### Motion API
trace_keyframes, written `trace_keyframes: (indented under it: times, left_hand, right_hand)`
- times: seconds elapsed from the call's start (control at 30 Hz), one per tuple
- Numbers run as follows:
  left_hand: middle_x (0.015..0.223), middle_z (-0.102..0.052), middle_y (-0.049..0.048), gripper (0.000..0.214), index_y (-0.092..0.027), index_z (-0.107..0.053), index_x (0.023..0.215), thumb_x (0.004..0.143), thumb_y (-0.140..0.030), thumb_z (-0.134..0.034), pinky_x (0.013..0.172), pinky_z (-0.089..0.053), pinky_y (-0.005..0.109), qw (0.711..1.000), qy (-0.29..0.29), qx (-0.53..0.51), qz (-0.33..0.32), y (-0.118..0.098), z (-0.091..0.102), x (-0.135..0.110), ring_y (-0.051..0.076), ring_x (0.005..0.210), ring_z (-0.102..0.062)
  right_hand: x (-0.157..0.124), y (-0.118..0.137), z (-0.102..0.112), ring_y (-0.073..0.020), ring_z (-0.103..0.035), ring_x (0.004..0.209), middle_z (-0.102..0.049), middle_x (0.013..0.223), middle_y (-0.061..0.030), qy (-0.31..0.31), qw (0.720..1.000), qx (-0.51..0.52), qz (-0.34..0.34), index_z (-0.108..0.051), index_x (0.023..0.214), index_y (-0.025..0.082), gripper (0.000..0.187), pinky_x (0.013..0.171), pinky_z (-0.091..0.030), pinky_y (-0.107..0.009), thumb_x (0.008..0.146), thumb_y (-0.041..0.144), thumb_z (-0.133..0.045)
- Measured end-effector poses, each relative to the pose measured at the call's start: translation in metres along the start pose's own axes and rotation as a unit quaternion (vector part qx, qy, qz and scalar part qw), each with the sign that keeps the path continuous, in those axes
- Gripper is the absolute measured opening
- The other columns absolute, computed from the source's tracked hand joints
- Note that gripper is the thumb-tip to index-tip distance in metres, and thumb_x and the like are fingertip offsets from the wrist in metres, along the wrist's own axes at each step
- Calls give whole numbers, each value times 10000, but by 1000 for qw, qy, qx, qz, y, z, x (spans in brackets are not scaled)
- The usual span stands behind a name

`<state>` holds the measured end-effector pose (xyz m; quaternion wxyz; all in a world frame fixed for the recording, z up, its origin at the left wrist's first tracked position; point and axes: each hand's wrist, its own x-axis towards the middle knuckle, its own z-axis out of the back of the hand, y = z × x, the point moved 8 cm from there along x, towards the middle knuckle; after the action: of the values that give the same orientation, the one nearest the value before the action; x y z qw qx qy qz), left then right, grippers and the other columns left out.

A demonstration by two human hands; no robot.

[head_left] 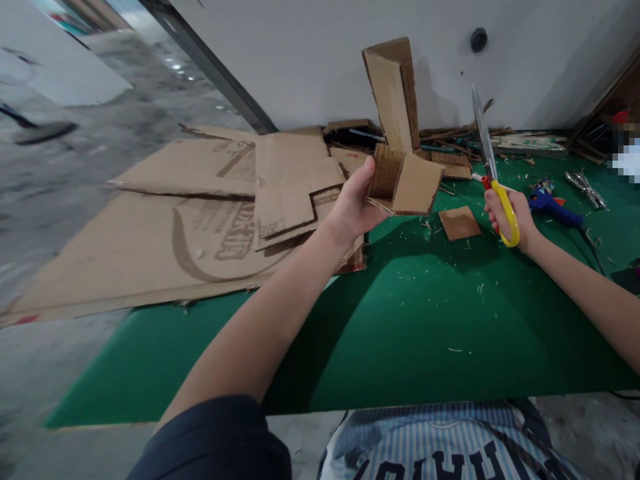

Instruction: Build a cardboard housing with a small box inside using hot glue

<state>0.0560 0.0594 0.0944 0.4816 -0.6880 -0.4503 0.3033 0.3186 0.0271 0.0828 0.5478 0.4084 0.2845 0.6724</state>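
My left hand (357, 200) is closed on a folded cardboard piece (417, 183), thumb on its near edge, lifted over the green table. Several panels make up the piece; a tall folded strip (395, 100) rises behind it, and I cannot tell whether the two are joined. In my right hand (517, 210) is a pair of scissors (509, 213) with yellow handles, blades pointing up and away. A thin red item with a white tip (485, 181) also shows at those fingers; its kind is unclear. Between my hands a small cardboard square (460, 223) lies on the table.
Large cardboard sheets (215, 233) cover the left of the green table (400, 333) and overhang its edge. A blue glue gun (555, 205) with a cord lies at the right. Cardboard scraps (453, 163) line the white wall (320, 60). Small shavings are scattered about.
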Motion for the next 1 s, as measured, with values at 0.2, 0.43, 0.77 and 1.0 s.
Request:
trace_keyframes:
  times: [0.2,0.43,0.77,1.0]
  left_hand:
    - [1387,-701,146,671,-164,-588,1405,929,-637,-565,1177,-490,464,1000,7,-6,-4,-2,-3,2,383,1518,-466]
    - [1532,-613,114,692,-221,-663,1326,844,-716,-684,1183,-511,516,1000,-4,-15,0,9,7,7,421,1556,-411]
    - [1419,-693,122,584,-197,-722,1211,832,-642,-729,1211,-496,550,999,-19,-24,15,17,8,10,432,1576,-373]
    - [1332,-730,126,551,-204,-704,1240,869,-611,-706,1159,-548,536,999,-20,-38,23,22,11,12,420,1487,-511]
  right_hand:
    - [-2,-13,7,-149,-518,505,-505,606,8,-66,985,136,-82,-542,714,257,613,466,-495,-344,832,856,-598]
    - [1,-15,8,-152,-627,544,-595,648,-18,-112,970,190,-103,-600,712,238,665,408,-498,-282,691,894,-709]
    - [1,-23,10,-128,-605,512,-584,629,-7,-130,961,215,-115,-603,692,230,595,380,-466,-253,761,807,-733]
    - [0,-24,10,-121,-599,504,-580,605,-5,-132,959,222,-116,-613,687,222,603,376,-465,-249,755,806,-748]
